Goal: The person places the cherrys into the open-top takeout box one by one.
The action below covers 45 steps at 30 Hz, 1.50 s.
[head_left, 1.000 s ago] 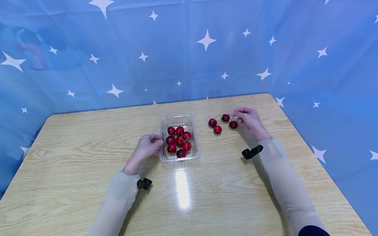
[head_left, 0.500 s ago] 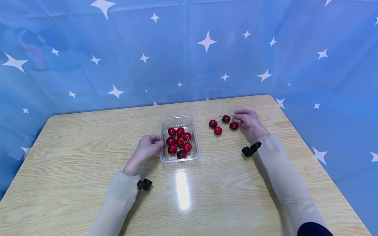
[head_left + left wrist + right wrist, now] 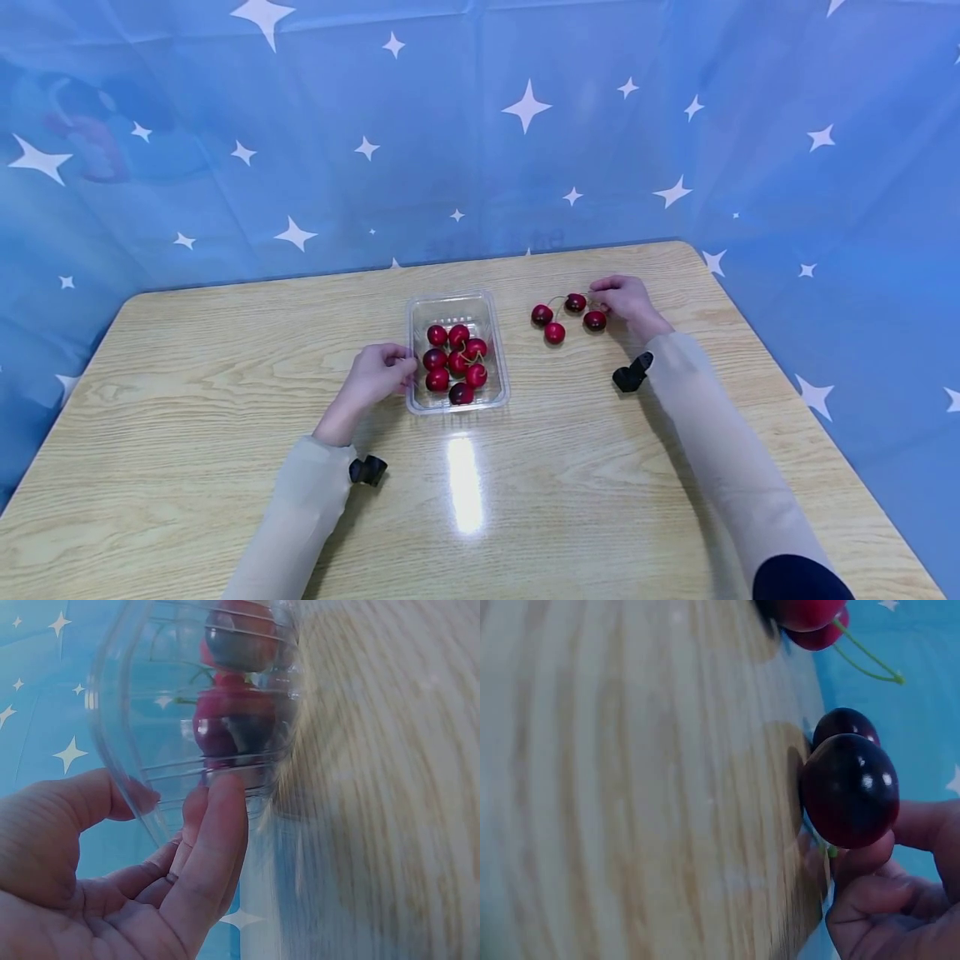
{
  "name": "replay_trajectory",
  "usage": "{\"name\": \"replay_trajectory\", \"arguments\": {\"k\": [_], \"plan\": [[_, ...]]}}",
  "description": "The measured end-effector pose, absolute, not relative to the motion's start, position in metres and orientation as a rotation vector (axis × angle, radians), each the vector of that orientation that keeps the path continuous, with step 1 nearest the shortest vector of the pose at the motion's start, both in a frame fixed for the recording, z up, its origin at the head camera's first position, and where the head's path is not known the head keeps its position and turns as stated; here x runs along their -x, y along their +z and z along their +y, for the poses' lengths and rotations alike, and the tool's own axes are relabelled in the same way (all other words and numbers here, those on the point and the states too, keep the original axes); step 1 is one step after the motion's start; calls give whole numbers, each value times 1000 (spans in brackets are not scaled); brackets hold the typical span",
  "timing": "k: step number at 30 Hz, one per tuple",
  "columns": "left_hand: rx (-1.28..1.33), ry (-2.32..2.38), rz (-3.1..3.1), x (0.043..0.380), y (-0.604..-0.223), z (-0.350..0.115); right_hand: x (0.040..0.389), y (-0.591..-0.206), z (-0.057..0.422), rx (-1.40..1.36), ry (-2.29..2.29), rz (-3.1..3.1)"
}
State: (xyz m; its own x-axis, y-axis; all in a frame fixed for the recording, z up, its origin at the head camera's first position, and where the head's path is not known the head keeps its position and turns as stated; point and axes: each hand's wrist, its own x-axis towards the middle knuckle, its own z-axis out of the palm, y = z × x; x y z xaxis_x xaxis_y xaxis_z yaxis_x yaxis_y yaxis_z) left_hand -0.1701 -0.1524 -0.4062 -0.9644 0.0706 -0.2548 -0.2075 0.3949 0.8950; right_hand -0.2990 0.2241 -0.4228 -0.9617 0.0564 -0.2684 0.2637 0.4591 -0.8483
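Observation:
My left hand grips the near-left rim of a clear plastic box. In the left wrist view, the thumb lies at the rim and the fingers are against the outer wall. Several red cherries, some with green stems, lie inside the box. To its right, several more cherries lie on the table, stems attached. My right hand is at the rightmost ones, its fingers right behind a dark cherry beside a stem. That cherry hides the fingertips, so I cannot tell whether they pinch the stem.
The wooden table ends at the back against a blue curtain with white stars. A black camera mount sits on each wrist, one on the left and one on the right. A light reflection lies in front of the box.
My right wrist and forearm have turned and shifted slightly left while the fingers stay by the rightmost cherries. The left hand and the box keep their place.

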Motion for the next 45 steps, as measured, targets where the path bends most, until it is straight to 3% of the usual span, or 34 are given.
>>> {"name": "replay_trajectory", "arguments": {"k": [12,22,45], "plan": [[118,1585,2414,170,-408,-152,299,-421,222,-187,-1185,2728],[125,1576,2426,171,-407,-152,290,-417,227,-75,-1182,2694],[130,1593,2421,170,-408,-152,271,-397,229,-188,-2047,2044]]}}
